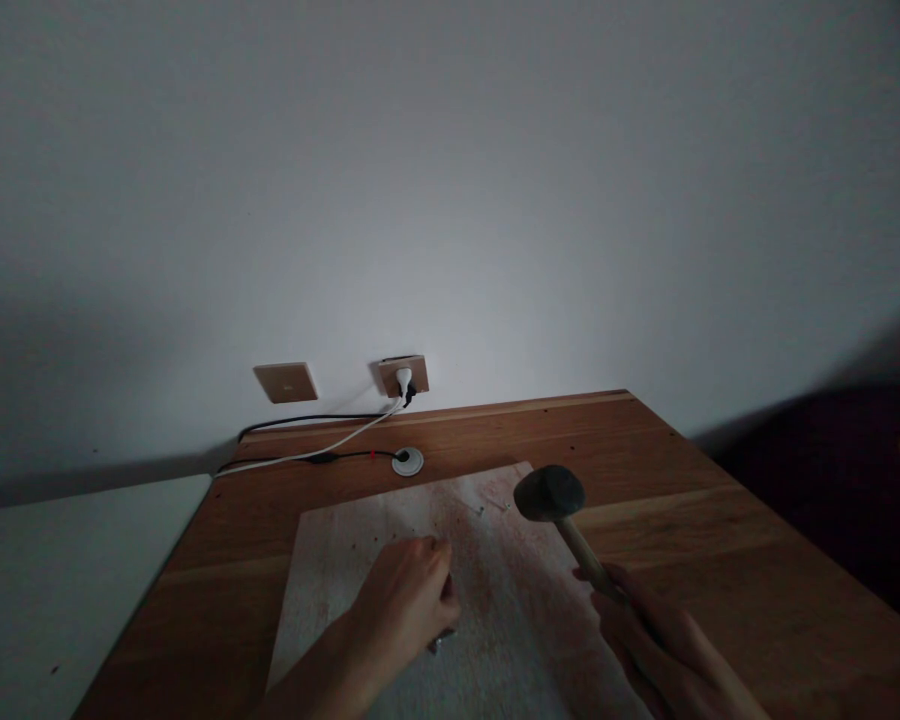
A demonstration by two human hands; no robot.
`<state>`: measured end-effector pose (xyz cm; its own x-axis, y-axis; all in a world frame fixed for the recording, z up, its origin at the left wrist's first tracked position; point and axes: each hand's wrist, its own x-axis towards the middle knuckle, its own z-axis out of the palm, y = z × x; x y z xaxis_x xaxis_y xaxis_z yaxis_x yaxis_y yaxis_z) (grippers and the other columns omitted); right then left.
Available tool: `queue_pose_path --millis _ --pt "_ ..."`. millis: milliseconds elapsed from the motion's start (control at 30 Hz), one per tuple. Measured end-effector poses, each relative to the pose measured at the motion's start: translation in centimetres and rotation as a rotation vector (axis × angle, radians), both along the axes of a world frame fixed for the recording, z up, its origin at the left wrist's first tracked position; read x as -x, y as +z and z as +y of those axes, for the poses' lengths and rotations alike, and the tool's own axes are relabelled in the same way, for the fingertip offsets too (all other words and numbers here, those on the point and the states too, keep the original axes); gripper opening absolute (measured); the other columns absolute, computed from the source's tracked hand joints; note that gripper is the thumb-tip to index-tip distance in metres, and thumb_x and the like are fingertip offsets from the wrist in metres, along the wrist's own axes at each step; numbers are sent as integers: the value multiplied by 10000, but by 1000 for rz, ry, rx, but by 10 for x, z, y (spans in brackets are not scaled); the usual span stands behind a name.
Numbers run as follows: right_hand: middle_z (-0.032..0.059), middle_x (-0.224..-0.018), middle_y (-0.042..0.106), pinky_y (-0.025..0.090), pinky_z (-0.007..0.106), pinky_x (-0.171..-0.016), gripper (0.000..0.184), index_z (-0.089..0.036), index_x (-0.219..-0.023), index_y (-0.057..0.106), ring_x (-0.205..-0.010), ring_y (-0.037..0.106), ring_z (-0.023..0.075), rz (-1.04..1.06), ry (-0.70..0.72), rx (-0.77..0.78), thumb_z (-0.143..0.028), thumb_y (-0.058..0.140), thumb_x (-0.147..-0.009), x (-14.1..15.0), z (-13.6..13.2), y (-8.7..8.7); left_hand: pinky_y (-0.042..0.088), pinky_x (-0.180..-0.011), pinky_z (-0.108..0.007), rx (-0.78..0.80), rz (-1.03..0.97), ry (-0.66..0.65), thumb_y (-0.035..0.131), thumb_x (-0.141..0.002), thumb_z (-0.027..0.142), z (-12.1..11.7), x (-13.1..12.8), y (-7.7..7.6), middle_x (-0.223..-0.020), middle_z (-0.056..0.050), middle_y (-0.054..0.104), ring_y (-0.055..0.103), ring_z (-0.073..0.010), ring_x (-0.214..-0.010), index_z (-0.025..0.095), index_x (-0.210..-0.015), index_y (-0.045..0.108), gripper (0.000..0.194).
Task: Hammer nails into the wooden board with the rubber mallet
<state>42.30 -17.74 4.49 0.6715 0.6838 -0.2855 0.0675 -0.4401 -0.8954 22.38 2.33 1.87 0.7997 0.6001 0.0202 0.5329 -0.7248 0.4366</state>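
My right hand [649, 635] is wrapped round the wooden handle of a mallet [549, 494] with a dark head, which is raised over the right edge of a pale, worn board [337, 560]. Above the board's middle, my left hand [412, 590] is closed with fingers pressed together; what they hold, if anything, is hidden. Small shiny metal pieces [439, 640] show just below that hand, partly covered by it. Two small nails [481, 512] appear near the board's far edge, and a few dark specks dot its surface to their left.
The board lies on a wooden table [720, 560] against a wall. Behind it are a round cable grommet [407, 461], a white cable [330, 447] and a wall socket [412, 375] with plugs. A white surface [67, 580] adjoins at left; a dark object [832, 470] stands at right.
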Motion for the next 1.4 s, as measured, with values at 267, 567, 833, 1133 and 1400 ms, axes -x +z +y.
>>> queue_pose_path --millis 267,567,833,1133,1400 --pt "11 -505 603 582 343 -460 715 -288 -1163 796 -485 659 264 38 49 26 -840 651 -732 -8 1 1 520 -658 -242 539 -480 119 698 -790 210 44 -17 -11 -757 -8 759 701 -166 -688 178 -1069 722 282" --pt "80 -931 800 626 298 -653 761 -253 -1235 767 -844 769 282 10 -16 -17 -837 671 -757 -5 1 -14 560 -768 -277 374 -541 86 675 -886 209 49 -30 -18 -894 -43 814 745 -205 -824 204 -894 789 115" --pt "113 -1267 779 624 270 -817 747 -222 -1226 765 -1160 720 301 -32 -23 0 -809 694 -770 -7 -1 -16 505 -704 -251 279 -527 38 636 -872 141 45 -27 -22 -813 -19 764 674 -165 -715 205 -882 776 155" --pt "108 -1200 806 633 297 -714 771 -237 -1261 765 -1035 766 297 -8 5 42 -833 656 -783 -5 -3 -18 485 -678 -239 234 -526 33 634 -891 139 45 -27 -23 -799 -15 744 654 -158 -702 202 -875 765 146" --pt "112 -1390 731 504 406 -1121 805 -245 -1300 741 -1357 613 338 28 3 12 -827 708 -744 -9 -7 -27 502 -717 -246 214 -533 -13 643 -904 125 45 -27 -25 -822 -19 752 675 -162 -726 201 -891 765 144"
